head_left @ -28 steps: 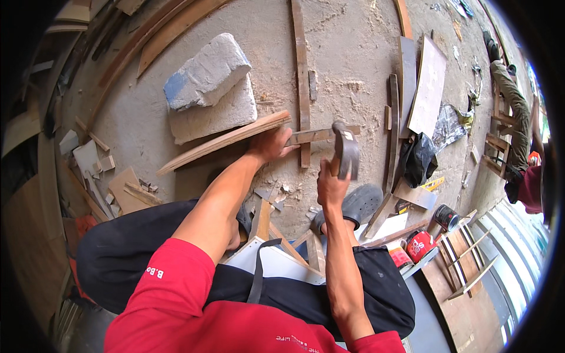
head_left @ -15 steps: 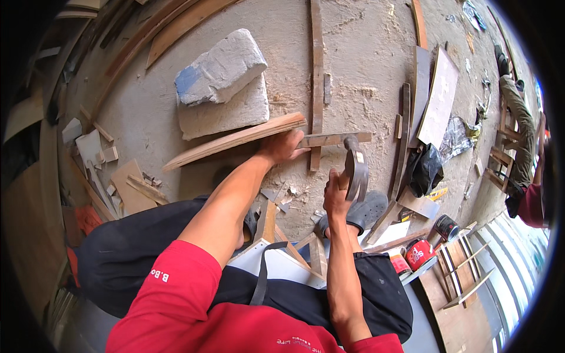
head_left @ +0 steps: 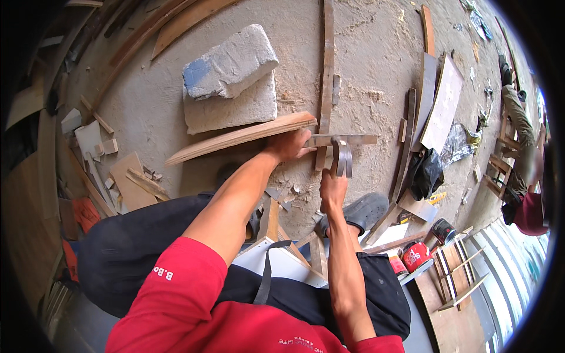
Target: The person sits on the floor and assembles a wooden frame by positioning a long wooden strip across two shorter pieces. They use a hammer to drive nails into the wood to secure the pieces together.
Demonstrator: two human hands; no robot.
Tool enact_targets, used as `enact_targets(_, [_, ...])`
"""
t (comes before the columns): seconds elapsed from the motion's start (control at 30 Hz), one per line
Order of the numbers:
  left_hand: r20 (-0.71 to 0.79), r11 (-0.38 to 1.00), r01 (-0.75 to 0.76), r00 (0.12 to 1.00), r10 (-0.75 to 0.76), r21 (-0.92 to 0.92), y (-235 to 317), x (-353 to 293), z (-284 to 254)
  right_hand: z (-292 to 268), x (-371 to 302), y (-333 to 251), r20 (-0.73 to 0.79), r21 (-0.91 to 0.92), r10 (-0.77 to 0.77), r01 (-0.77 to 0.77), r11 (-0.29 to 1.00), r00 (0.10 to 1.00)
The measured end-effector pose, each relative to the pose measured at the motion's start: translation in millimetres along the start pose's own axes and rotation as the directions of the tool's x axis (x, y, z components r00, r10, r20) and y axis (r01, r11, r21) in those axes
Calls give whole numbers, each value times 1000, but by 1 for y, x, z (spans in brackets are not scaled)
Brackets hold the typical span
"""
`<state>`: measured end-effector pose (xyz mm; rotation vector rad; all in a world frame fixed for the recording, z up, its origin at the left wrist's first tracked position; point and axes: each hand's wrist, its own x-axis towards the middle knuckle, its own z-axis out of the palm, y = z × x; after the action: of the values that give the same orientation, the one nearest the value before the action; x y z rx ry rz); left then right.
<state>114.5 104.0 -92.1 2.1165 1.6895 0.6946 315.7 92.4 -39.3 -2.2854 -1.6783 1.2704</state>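
Hammer [head_left: 342, 157]: gripped in yr R hand [head_left: 333, 188], right by wood strip [head_left: 361, 139], contact unclear.
Curved board [head_left: 241, 139]: just near side of white blocks [head_left: 231, 81]; yr L hand [head_left: 289, 146] by its R end, grip hidden, can't tell.
Strike: steady strip, keep L hand clear, hit sq.

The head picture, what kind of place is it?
Probably a woodworking place, maybe a carpenter's workshop. The right hand holds a hammer, wood scraps lie on the floor, and a long wooden strip lies there too.
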Motion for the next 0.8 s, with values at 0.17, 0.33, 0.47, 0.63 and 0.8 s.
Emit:
enact_targets(0.17, [-11, 999, 15, 1000, -15, 44, 0, 2, -1, -10, -15, -4, -80, 381, -5, 35, 924, 997])
enact_targets(0.33, [31, 1000, 26, 999, -26, 11, -1, -3, 2, -22, -25, -3, -185, 236, -128, 170, 957, 974])
enact_targets(0.47, [-1, 998, 19, 1000, -19, 62, 2, -3, -1, -43, -8, -9, -239, 242, 9, 51, 969, 971])
enact_targets(0.63, [50, 994, 92, 994, -95, 58, 14, -18, 2, -88, 6, -32, -410, 300, 59, 73, 951, 910])
enact_targets(0.8, [213, 978, 165, 959, -189, 125, 33, -24, -13, -136, 7, -48, -422, 380, 40, 136, 915, 906])
